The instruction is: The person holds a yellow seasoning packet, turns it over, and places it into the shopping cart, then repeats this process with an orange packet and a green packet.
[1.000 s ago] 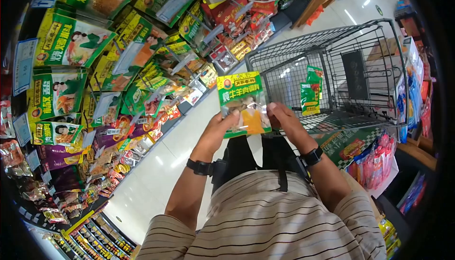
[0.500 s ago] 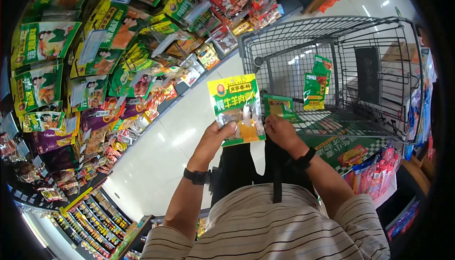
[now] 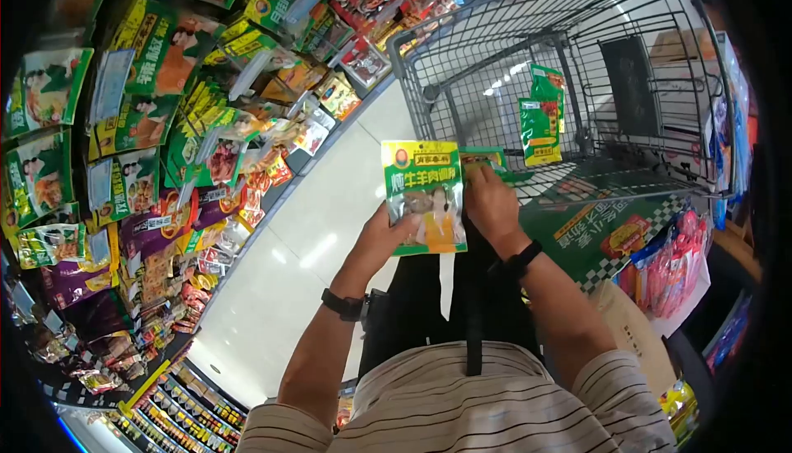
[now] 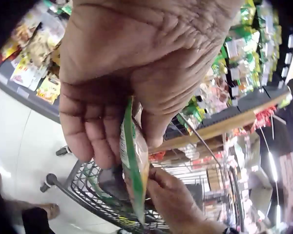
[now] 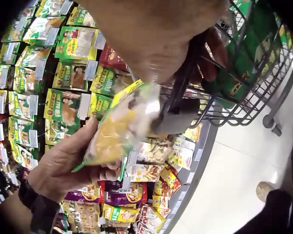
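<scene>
In the head view my left hand pinches a green and yellow seasoning packet at its lower left, thumb on the printed front. Its clear window shows pale and orange-yellow contents. The left wrist view has this packet edge-on between thumb and fingers. Just right of it, my right hand grips the dark handle bar of the shopping cart, fingers curled round it in the right wrist view. Past the knuckles a green packet lies in the cart, partly hidden.
Inside the wire cart, two overlapping green packets lie farther along. Hanging seasoning packets fill the shelf rack on the left. Pale tiled floor runs between rack and cart. Pink bagged goods stand to the right.
My right hand has left the packet's right edge and now holds the cart handle. The left hand keeps the packet. The cart and shelves have shifted in the head view.
</scene>
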The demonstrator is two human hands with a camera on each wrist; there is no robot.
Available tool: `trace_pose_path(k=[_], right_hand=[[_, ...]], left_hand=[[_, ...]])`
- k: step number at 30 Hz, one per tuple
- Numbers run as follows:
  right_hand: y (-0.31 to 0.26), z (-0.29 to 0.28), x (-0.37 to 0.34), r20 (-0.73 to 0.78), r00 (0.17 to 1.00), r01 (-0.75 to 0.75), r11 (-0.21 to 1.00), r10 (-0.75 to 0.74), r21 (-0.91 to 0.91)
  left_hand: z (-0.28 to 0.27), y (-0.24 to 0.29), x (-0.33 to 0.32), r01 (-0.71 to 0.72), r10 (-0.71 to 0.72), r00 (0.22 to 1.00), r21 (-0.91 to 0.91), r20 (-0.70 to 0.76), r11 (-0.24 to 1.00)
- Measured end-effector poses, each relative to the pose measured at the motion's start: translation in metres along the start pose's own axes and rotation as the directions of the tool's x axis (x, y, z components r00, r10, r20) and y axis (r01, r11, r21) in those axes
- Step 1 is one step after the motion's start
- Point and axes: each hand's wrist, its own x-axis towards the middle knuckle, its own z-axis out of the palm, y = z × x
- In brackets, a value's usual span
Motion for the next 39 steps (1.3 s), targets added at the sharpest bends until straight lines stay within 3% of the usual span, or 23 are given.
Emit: trace_pose_path(k=[3, 6, 9, 12, 15, 19, 22, 25, 28, 32, 39], right_hand=[[0.0, 0.008, -0.003, -0.016, 1.0, -0.004, 0.998, 0.003, -0.065], [-0.001, 0.007, -0.002, -0.025, 0.999, 0.019, 0.991, -0.023, -0.132], [-0.003, 0.01, -0.001, 0.0, 1.0, 0.03, 0.982, -0.03, -0.186], [-0.003, 0.007, 0.0, 0.0, 0.998, 0.062, 0.982, -0.063, -0.179], [-0.007, 0.007, 0.006, 0.014, 1.0, 0.018, 0.98, -0.016, -0.196], [-0.009, 0.007, 0.01, 0.046, 0.999, -0.01, 0.98, 0.019, -0.197], [-0.008, 0.008, 0.013, 0.037, 0.999, 0.016, 0.98, -0.009, -0.198], [-0.007, 0.008, 0.016, 0.03, 0.999, 0.022, 0.98, -0.017, -0.198], [-0.006, 0.009, 0.017, 0.002, 0.999, 0.039, 0.982, -0.04, -0.183], [-0.007, 0.009, 0.016, 0.013, 1.0, 0.028, 0.984, -0.026, -0.179], [-0.006, 0.007, 0.016, 0.008, 1.0, 0.013, 0.987, -0.011, -0.158]], left_hand=[[-0.009, -0.018, 0.0, -0.046, 0.054, 0.998, 0.154, -0.045, 0.987], [-0.011, -0.029, -0.003, -0.071, 0.07, 0.998, -0.054, -0.003, 0.996], [-0.014, -0.039, -0.002, -0.083, 0.083, 0.997, -0.044, -0.001, 0.996], [-0.014, -0.036, -0.01, -0.055, 0.064, 0.997, -0.208, 0.036, 0.977], [-0.019, -0.061, 0.003, -0.1, 0.1, 0.994, 0.022, -0.044, 0.995], [-0.02, -0.063, 0.001, -0.114, 0.111, 0.993, -0.145, -0.029, 0.983], [-0.02, -0.053, -0.008, -0.112, 0.11, 0.994, -0.092, -0.027, 0.989], [-0.013, -0.062, 0.0, -0.179, 0.17, 0.984, -0.215, -0.058, 0.96], [-0.015, -0.064, 0.011, -0.11, 0.107, 0.987, -0.02, -0.118, 0.994], [-0.011, -0.057, 0.01, -0.161, 0.15, 0.984, -0.118, -0.093, 0.98], [-0.01, -0.059, 0.012, -0.116, 0.113, 0.992, -0.064, -0.049, 0.991]])
